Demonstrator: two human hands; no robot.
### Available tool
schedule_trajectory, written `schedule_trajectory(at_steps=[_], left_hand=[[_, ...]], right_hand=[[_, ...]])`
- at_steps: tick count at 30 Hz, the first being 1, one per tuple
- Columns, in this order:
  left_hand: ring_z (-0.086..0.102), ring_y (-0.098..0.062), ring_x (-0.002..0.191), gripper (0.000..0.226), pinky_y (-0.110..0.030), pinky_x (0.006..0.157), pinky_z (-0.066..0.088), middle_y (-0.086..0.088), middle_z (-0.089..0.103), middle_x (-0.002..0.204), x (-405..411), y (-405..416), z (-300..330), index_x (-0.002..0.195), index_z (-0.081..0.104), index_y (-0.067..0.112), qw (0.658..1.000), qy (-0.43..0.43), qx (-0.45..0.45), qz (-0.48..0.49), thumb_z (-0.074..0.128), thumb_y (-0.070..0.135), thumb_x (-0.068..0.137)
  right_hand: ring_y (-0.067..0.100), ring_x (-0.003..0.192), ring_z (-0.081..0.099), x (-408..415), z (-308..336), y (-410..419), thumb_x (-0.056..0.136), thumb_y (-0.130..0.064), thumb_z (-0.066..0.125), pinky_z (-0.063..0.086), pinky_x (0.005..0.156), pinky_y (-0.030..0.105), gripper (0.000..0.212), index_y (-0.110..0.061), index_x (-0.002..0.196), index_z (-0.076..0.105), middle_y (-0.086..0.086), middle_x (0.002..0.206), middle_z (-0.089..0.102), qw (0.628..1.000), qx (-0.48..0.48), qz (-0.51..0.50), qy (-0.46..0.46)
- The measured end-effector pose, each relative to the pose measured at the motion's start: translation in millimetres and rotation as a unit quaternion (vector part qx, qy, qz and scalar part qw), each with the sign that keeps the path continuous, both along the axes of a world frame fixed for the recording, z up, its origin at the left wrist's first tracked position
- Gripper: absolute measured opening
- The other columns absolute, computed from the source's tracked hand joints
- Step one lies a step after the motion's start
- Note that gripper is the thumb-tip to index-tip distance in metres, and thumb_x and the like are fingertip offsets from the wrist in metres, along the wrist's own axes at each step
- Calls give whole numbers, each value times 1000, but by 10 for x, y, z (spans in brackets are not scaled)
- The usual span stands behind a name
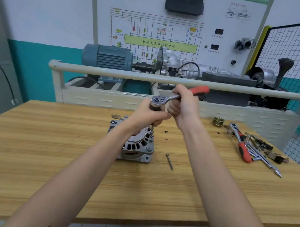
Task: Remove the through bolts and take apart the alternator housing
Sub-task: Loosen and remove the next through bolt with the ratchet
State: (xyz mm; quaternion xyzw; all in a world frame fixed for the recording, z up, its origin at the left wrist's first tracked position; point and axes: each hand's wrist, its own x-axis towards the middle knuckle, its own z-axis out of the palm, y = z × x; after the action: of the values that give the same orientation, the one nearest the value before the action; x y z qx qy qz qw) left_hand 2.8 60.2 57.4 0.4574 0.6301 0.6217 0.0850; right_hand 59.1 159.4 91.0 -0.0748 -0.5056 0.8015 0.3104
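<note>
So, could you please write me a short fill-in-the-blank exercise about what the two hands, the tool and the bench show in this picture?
1. The right hand holds the red-handled ratchet wrench by its ____.
2. The left hand grips the ____ below the ratchet head.
3. A loose long steel bolt lies on the wooden bench, to the ____ of the silver alternator.

Missing words: handle; extension; right

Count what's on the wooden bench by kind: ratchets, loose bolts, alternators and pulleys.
Ratchets: 2, one gripped by both the left hand and right hand, one lying among the tool pile at right
Loose bolts: 1
Alternators: 1
Pulleys: 1
Total: 5
The small parts in the tool pile are too blurred to count.
</note>
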Motion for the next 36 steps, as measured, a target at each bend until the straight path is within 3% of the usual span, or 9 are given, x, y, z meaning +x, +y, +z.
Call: schedule_trajectory(at_steps=[3, 5, 12, 16, 19, 24, 28, 33, 36], left_hand=[[38, -19, 46, 33, -26, 50, 34, -5, 41, 47, 14, -16, 67, 55, 44, 7, 998, 25, -53, -28, 61, -9, 78], [34, -15, 43, 37, -23, 47, 31, 0, 39, 45, 46, 39, 80, 54, 41, 10, 998, 15, -57, -24, 58, -12, 79], [32, -2, 39, 39, -18, 43, 28, 13, 39, 43, 54, 196, -60, 56, 41, 17, 995, -21, 49, 80, 51, -15, 76], [30, 1, 39, 43, -14, 41, 27, 15, 38, 39, 95, 281, -117, 54, 38, 19, 977, -59, 134, 158, 54, -12, 78], [31, 0, 41, 42, -17, 43, 29, 14, 39, 40, 96, 232, -120, 53, 39, 19, 980, -42, 120, 153, 55, -12, 77], [44, -17, 47, 31, -26, 52, 40, -1, 49, 44, 50, 25, 1, 51, 49, 7, 998, 50, -14, 31, 58, -10, 75], [34, -16, 42, 33, -23, 46, 30, -3, 39, 44, 55, 63, 78, 54, 43, 6, 999, 17, -44, -27, 58, -11, 79], [27, -7, 39, 39, -22, 44, 25, 6, 33, 44, 28, 167, -37, 54, 37, 14, 999, -17, 26, 18, 51, -14, 77], [28, -4, 41, 38, -19, 44, 25, 11, 34, 46, 55, 219, -94, 57, 38, 16, 992, -34, 92, 83, 53, -11, 80]], right_hand=[[6, 29, 11, -94, 174, 93, 83, -3, 48, 14, 31, 15, 47, -22, 45, 29, -7, 36, 20, 992, 56, 101, -59], [6, 30, 13, -124, 196, 95, 82, -3, 49, 14, 30, 16, 42, -21, 49, 30, -8, 38, 22, 992, 54, 95, -67], [6, 36, 34, 82, -229, -181, 82, -4, 60, 29, 40, 19, 22, -14, 71, 43, -8, 46, 39, 975, -135, -165, 68], [10, 53, 38, 160, -413, -367, 81, 0, 64, 33, 53, 25, 31, -18, 69, 42, -3, 61, 41, 961, -136, -209, 118], [9, 49, 38, 157, -339, -328, 80, -1, 63, 33, 51, 23, 28, -17, 71, 43, -4, 58, 42, 972, -117, -178, 95], [7, 30, 18, 76, -5, 35, 82, -3, 57, 18, 34, 15, 39, -20, 51, 39, -9, 35, 25, 1000, 1, -21, -22], [8, 31, 10, 23, 122, 192, 84, -4, 54, 12, 35, 16, 57, -24, 34, 33, -7, 35, 17, 993, 64, 74, -61], [6, 31, 19, 81, -137, 52, 82, -3, 58, 18, 34, 16, 36, -19, 59, 36, -9, 36, 26, 997, -56, -55, 18], [6, 42, 33, 137, -383, -153, 80, -6, 66, 30, 46, 21, 29, -18, 70, 42, -6, 53, 40, 978, -112, -165, 56]])
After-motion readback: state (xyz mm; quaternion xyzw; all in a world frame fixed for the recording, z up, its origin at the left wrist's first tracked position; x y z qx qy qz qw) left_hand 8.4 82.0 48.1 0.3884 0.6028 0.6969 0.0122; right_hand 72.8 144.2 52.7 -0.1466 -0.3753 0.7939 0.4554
